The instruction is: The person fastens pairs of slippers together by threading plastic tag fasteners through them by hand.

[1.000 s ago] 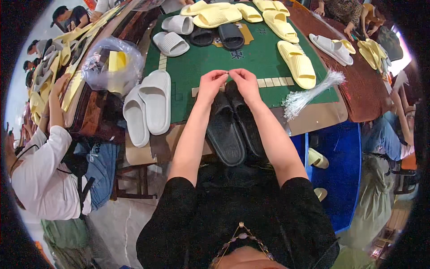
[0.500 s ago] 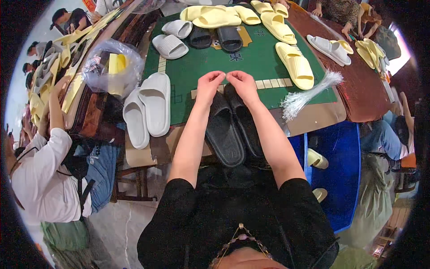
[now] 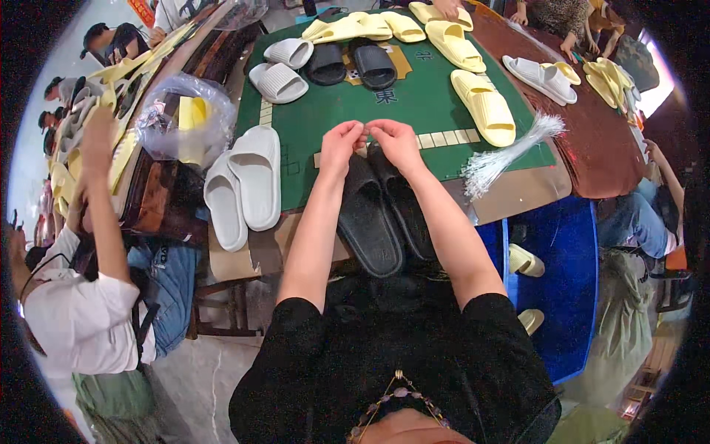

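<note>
A pair of black slide slippers (image 3: 370, 229) rests at the near edge of the green table mat, between my forearms. My left hand (image 3: 342, 146) and my right hand (image 3: 396, 143) meet just above their far ends, thumbs and fingers pinched together. What they pinch is too small to make out. Left of them lies a pair of light grey slippers (image 3: 256, 177). To the right, a bundle of thin white plastic ties (image 3: 514, 154) spreads over the mat's edge.
More slippers line the mat (image 3: 310, 177): a black pair (image 3: 373, 66), a grey pair (image 3: 279, 83) and several yellow ones (image 3: 484, 109). A clear plastic bag (image 3: 166, 122) sits at left. A blue bin (image 3: 555, 288) stands below right. A person in white (image 3: 81, 311) works at left.
My hands have drawn closer, their fingertips now touching or nearly so. The person at left has swung a raised arm. The slippers lie as before.
</note>
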Tool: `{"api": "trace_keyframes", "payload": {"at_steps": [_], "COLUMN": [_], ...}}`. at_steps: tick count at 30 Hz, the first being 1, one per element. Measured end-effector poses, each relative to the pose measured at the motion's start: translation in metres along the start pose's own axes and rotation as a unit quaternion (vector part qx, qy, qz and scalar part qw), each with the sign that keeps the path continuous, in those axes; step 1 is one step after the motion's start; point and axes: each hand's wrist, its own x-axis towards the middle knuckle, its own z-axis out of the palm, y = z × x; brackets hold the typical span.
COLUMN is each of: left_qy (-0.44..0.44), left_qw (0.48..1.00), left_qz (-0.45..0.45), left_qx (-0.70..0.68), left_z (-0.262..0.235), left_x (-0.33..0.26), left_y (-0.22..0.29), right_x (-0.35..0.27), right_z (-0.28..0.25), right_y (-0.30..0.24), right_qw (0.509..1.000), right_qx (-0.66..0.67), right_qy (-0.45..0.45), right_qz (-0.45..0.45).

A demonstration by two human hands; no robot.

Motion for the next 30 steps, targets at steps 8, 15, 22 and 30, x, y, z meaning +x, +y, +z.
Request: {"api": "trace_keyframes", "payload": {"at_steps": [8,15,22,30], "left_qy": [-0.003,-0.018,-0.021,0.008], "left_qw": [1.000,0.999,0.999,0.999], "left_qz": [0.015,0.007,0.014,0.012], "left_qx": [-0.016,-0.034,0.025,-0.038], "left_z": [0.008,0.000,0.005,0.001], "left_x": [-0.003,-0.003,-0.005,-0.002], "left_y": [0.003,0.001,0.004,0.001], "right_x": [0.001,-0.002,-0.002,-0.002], "right_z": [-0.004,-0.004,-0.005,-0.004], "right_y": [0.008,-0.002,-0.001,-0.003], "right_qw": [0.999,0.998,0.998,0.997], "right_qx": [0.034,0.004,0.016,-0.010], "right_qy": [0.036,0.030,0.034,0.035], "right_qz": [0.006,0.047,0.049,0.061]}}
